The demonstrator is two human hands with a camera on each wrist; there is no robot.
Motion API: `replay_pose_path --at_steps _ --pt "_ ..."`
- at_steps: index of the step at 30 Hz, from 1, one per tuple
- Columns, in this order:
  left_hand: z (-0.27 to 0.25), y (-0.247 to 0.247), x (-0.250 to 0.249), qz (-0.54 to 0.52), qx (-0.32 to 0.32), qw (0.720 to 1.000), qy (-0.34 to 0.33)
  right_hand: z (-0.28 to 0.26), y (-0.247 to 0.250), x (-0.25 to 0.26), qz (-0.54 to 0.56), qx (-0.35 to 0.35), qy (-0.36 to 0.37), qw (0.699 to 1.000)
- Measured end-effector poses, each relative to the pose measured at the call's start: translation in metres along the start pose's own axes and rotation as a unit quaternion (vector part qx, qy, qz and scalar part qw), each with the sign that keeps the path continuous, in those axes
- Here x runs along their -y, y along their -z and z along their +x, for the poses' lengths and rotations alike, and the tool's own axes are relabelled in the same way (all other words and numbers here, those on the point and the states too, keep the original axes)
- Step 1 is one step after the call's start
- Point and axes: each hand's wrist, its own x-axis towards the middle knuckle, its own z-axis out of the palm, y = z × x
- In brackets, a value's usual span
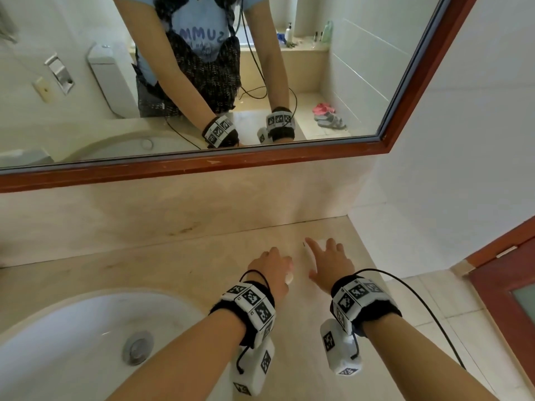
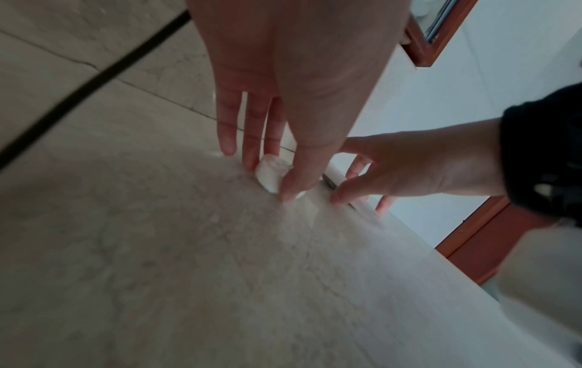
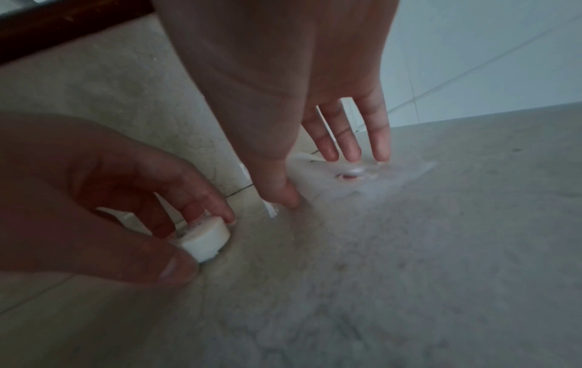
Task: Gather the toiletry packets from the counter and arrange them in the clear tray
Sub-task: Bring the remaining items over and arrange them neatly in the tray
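Note:
My left hand (image 1: pixel 285 272) pinches a small round white packet (image 3: pixel 206 240) between thumb and fingers, low on the beige counter (image 1: pixel 173 264); the packet (image 2: pixel 272 174) also shows in the left wrist view. Just to its right my right hand (image 1: pixel 321 251) is spread, its straight fingertips (image 3: pixel 352 155) touching a flat clear plastic piece (image 3: pixel 362 181) with something small and pinkish in it. Whether that piece is a packet or the tray I cannot tell. My thumb rests at its near edge.
A white sink basin (image 1: pixel 72 328) lies at the left front. The mirror (image 1: pixel 202 68) with its wooden frame stands behind the backsplash. The counter ends at the right, above a tiled floor (image 1: pixel 451 299) and a wooden door (image 1: pixel 509 273).

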Motion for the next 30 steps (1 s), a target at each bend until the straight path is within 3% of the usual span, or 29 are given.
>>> replay_pose_path --at_steps 9,17,24,30 --pt "-0.004 0.018 0.013 0.004 -0.053 0.999 -0.001 -0.002 0.004 0.002 -0.025 -0.018 0.018 0.999" --pt "-0.036 0.039 0.041 -0.019 -0.104 0.993 0.045 -0.028 0.028 0.035 -0.033 -0.071 0.091 0.993" --pt "-0.098 0.043 0.069 -0.054 -0.152 0.984 0.081 -0.074 0.033 0.086 -0.046 -0.081 0.178 0.980" --pt "-0.185 0.045 0.116 -0.128 -0.205 0.962 0.128 -0.110 0.041 0.151 -0.059 -0.071 0.244 0.965"
